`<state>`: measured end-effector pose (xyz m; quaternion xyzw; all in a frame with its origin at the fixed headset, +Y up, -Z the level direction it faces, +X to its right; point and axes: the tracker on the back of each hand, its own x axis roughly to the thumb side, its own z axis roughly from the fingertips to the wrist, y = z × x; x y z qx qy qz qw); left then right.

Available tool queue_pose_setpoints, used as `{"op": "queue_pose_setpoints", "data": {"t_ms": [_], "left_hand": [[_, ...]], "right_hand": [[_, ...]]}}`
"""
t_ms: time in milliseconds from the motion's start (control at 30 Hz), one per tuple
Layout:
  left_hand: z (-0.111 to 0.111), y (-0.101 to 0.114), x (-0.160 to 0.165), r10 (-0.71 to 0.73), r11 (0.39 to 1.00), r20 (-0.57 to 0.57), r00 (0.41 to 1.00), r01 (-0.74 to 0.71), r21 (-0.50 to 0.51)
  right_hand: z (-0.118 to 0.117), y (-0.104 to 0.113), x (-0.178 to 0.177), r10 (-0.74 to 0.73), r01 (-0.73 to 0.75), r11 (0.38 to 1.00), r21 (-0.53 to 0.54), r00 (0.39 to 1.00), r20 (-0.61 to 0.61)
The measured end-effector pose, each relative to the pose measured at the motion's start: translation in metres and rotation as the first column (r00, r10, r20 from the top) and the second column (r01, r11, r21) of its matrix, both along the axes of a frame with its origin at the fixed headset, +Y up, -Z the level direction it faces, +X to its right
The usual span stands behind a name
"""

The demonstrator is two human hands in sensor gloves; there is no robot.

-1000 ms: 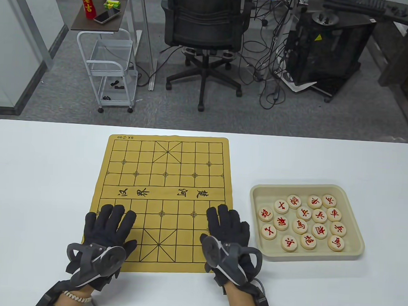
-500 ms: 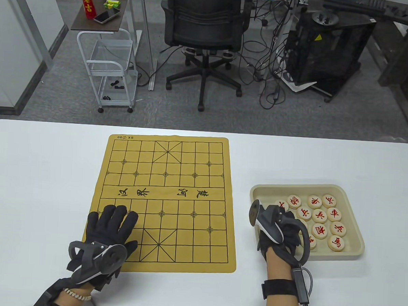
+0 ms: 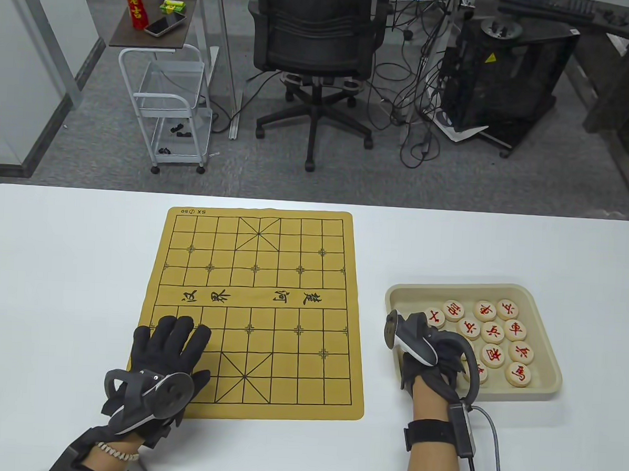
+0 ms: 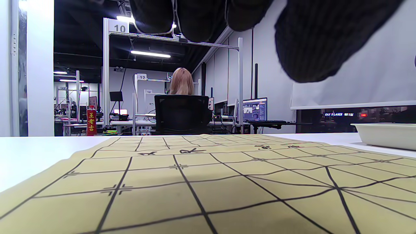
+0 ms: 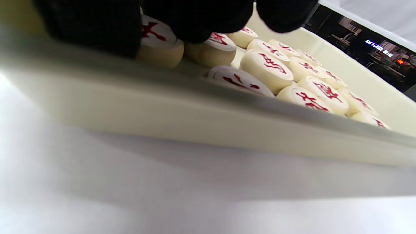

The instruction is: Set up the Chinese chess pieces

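Right hand [image 3: 434,363] down inside the near-left part of the tray [image 3: 544,332], over the chess pieces [image 3: 499,334]; gloved fingers [image 5: 195,22] resting on top of two of them in the right wrist view, but whether anything is pinched cannot be told. From the table view, fingers hidden under the tracker [image 3: 412,338] and the back of the hand, so nothing of the grasp visible there. Left hand [image 3: 166,354] flat and spread on the near-left corner of the board [image 3: 269,296], holding nothing, palm down on the mat.

Pieces all in the tray, pale discs with red characters face up, packed close together, some touching; none on the board. Tray on the white table [image 3: 55,264] just right of the board, apart from its edge.

Seen only from the right wrist view: the tray's near wall [image 5: 195,120] rising in front of the lens, and the pieces [image 5: 266,66] in side profile behind it. Seen only from the left wrist view: the board [image 4: 208,182] stretching away at grazing angle with slight ripples in the mat, fingertips [image 4: 312,42] hanging in from the top, the tray [image 4: 386,135] low at the right edge. Seen only from the table view: both hands at once and the whole grid with its river characters.
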<state>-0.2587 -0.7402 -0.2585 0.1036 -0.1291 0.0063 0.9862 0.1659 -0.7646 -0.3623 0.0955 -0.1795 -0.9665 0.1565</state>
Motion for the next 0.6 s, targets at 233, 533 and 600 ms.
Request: {"op": "queue_pose_setpoints", "data": {"t_ms": [233, 533, 600], "left_hand": [[0.002, 0.002, 0.000, 0.000, 1.000, 0.007, 1.000, 0.000, 0.013], [0.004, 0.003, 0.001, 0.002, 1.000, 0.019, 1.000, -0.002, 0.025], [0.005, 0.003, 0.001, -0.001, 1.000, 0.022, 1.000, 0.000, 0.027]], "right_hand": [[0.001, 0.001, 0.011, 0.062, -0.061, 0.998, 0.009, 0.997, -0.041], [0.021, 0.022, 0.018, 0.059, -0.057, 0.962, 0.265, 0.998, 0.001], [0.029, 0.042, 0.003, 0.032, -0.014, 0.932, 0.362, 0.999, -0.042]]}}
